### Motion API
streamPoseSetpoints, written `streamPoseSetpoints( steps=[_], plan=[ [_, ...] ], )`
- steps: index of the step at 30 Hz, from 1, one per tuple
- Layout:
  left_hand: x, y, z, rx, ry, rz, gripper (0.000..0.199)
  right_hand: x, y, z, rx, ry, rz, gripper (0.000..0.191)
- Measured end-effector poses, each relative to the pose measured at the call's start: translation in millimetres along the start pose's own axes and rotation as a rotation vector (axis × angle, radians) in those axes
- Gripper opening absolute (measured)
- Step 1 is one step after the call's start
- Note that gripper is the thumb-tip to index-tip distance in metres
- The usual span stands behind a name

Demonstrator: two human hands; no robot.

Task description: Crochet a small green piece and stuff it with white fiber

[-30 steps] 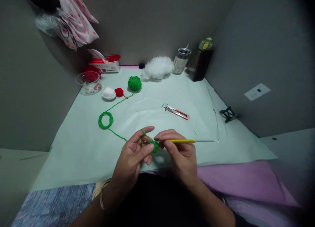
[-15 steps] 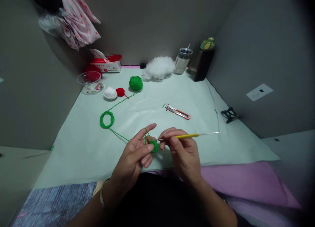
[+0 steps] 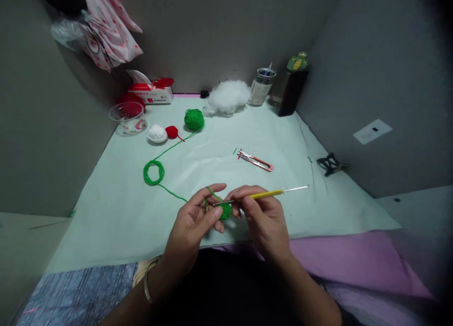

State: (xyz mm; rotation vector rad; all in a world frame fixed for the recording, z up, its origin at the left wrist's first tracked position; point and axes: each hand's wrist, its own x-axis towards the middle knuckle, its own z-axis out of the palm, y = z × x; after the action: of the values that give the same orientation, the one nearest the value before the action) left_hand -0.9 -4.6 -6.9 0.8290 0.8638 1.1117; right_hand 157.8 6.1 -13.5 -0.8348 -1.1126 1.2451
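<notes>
Between thumb and fingers my left hand (image 3: pixel 194 222) pinches a small round green crochet piece (image 3: pixel 225 211). Green yarn runs over its raised index finger. My right hand (image 3: pixel 265 217) grips a crochet hook (image 3: pixel 266 194) by its yellow handle, closed like on a pen. The hook's thin metal shaft reaches left across the top of the piece, its tip close to the left fingers. From my left hand the yarn trails to a loose green yarn coil (image 3: pixel 154 172) and on to a green yarn ball (image 3: pixel 194 120).
Thread snips (image 3: pixel 255 160) lie beyond my hands. Further back are a white yarn ball (image 3: pixel 156 133), a small red ball (image 3: pixel 171 132), a plastic tub (image 3: pixel 132 124), white stuffing (image 3: pixel 228 97), a pen cup (image 3: pixel 262 87) and a bottle (image 3: pixel 294 83). A black claw clip (image 3: pixel 330 164) lies right.
The hook has slid left, so its shaft now extends further past the green piece. The piece has shifted slightly right, and my left index finger is a little lower.
</notes>
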Motion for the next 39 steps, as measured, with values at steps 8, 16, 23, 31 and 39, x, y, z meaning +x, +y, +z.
streamPoseSetpoints(
  steps=[8, 16, 23, 31, 39],
  plan=[
    [2, 2, -0.7, 0.009, 0.06, 0.008, 0.037, 5, -6, 2, 0.099, 0.005, 0.051, 0.021],
    [-3, 1, 2.5, 0.254, 0.256, 0.167, 0.034, -10, -7, -2, -0.594, -0.146, -0.471, 0.025],
    [2, 7, 1.9, -0.281, 0.001, -0.209, 0.057, -11, 1, -2, -0.658, -0.031, -0.551, 0.025],
    [1, 8, 2.4, -0.231, -0.008, -0.074, 0.046, 0, -6, 6, -0.186, -0.014, -0.238, 0.014],
    [6, 1, 2.2, -0.286, 0.039, -0.113, 0.05, -14, 5, -1, -0.75, -0.099, -0.615, 0.038]
  ],
)
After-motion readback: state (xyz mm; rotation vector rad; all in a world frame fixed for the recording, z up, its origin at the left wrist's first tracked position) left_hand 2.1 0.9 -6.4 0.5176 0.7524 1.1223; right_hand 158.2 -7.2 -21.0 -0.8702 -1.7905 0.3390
